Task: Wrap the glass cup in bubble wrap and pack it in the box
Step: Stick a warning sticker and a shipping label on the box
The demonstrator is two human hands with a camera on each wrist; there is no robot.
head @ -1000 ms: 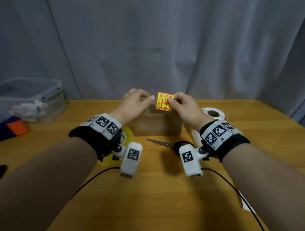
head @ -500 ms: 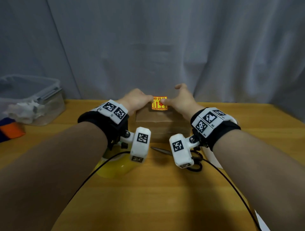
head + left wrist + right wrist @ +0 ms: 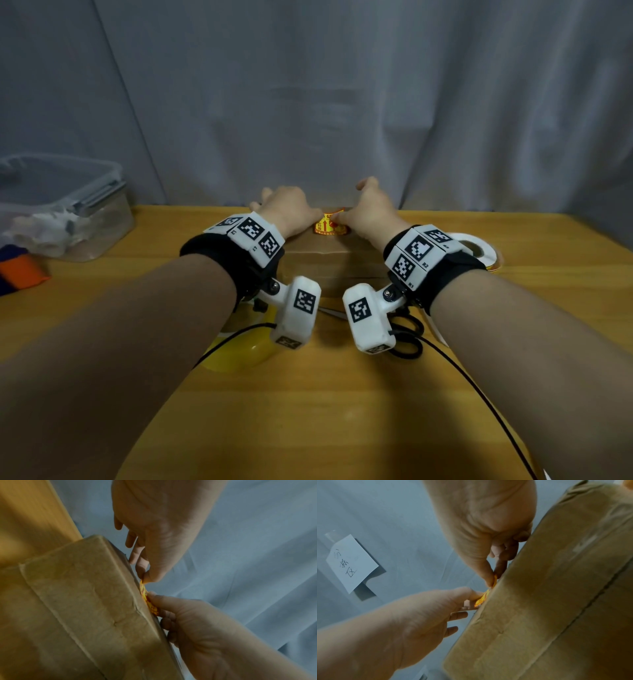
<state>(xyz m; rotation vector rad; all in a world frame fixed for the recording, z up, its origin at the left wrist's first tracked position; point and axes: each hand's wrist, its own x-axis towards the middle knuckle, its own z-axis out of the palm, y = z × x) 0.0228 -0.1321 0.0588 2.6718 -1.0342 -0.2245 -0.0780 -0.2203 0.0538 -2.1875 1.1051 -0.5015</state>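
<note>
Box [image 3: 337, 260]: closed and taped, set on the table [image 3: 342, 411] at 12 o'clock from the wearer, between the two wrists; the glass cup is not seen and is judged to be packed inside.
Sticker [image 3: 329, 224]: a yellow and red label, held upright above the box a second ago, is now laid down on the box top, at its far 12 o'clock edge.
Left hand [image 3: 286, 209]: the label's left edge is pinched or pressed by the thumb and forefinger, with the other fingers curled against the far side of the box.
Right hand [image 3: 368, 212]: the label's right edge is pinched at the thumb tip; the remaining fingers are spread apart.
Scissors [image 3: 406, 337]: left at 6 o'clock of the box, partly hidden by the wrist camera.
Tape roll [image 3: 476, 248]: at 3 o'clock of the box.
Meaning: wrapping and packing are judged done; only the smoothing of the label seems left.
</note>
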